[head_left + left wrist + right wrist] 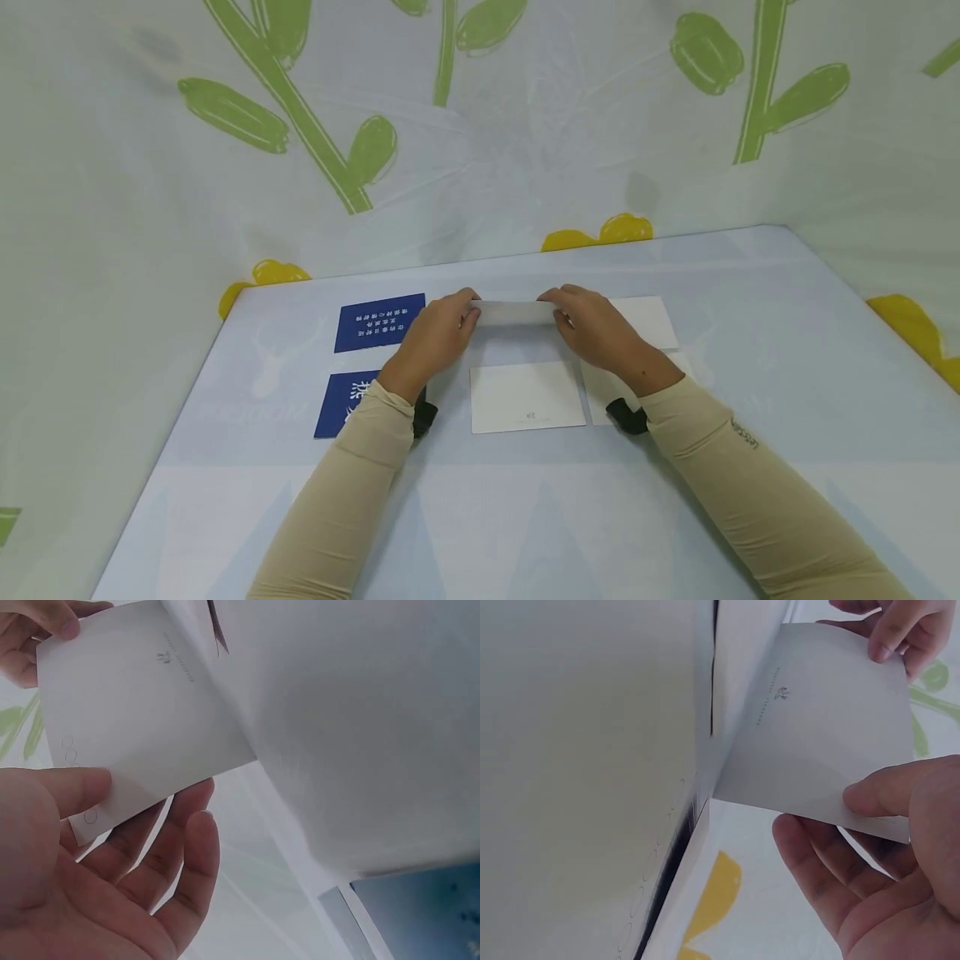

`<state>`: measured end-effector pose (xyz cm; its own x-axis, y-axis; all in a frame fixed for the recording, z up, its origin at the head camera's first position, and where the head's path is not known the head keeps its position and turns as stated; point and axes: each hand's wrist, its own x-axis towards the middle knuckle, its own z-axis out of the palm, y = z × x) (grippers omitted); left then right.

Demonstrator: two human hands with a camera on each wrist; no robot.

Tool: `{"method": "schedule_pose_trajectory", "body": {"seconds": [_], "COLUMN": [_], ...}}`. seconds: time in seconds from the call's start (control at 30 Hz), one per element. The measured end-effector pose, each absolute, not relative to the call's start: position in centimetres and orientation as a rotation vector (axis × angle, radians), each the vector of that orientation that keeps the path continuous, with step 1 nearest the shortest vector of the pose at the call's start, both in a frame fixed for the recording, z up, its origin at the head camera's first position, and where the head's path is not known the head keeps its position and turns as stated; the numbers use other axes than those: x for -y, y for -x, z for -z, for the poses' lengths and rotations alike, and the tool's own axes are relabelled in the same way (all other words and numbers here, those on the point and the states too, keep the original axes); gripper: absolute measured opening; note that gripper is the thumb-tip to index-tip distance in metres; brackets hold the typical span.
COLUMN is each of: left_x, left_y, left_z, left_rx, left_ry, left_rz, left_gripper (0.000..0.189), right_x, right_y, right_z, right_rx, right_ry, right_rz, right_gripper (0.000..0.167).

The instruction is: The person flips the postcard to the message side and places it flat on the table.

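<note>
A white card [516,313] is stretched between both hands, tilted up off the table surface in the back row. My left hand [442,329] pinches its left end, thumb on the near face and fingers behind. At the opposite end my right hand [596,325] grips it the same way. Seen from the left wrist, the card [135,697] bears a small printed logo and looped marks along one side. The right wrist view shows its lower edge close to the tabletop. In front of it lies a flat white card [527,400] with a tiny mark.
A blue card [375,323] with white characters lies at the back left, and another blue card [337,408] is partly under my left forearm in view. On the right are a back white card [648,321] and a front white card [600,392], partly hidden by my right arm.
</note>
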<state>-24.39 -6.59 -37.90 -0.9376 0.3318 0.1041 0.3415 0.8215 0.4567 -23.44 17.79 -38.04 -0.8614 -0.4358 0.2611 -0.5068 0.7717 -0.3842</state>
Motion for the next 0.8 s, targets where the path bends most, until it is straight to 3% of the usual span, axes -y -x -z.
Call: {"method": "schedule_pose_trajectory", "body": {"seconds": [0.8], "left_x": [6.24], "left_y": [24.57], "left_z": [37.82], "left_rx": [3.026], "left_ry": [0.526], "left_rz": [0.797], "left_gripper": [0.027], "right_x": [-17.76], "right_y": [23.48], "right_z": [37.84], "right_rx": [2.807], "right_ry": [-0.73], "right_rz": [-0.709], "right_gripper": [0.03]}}
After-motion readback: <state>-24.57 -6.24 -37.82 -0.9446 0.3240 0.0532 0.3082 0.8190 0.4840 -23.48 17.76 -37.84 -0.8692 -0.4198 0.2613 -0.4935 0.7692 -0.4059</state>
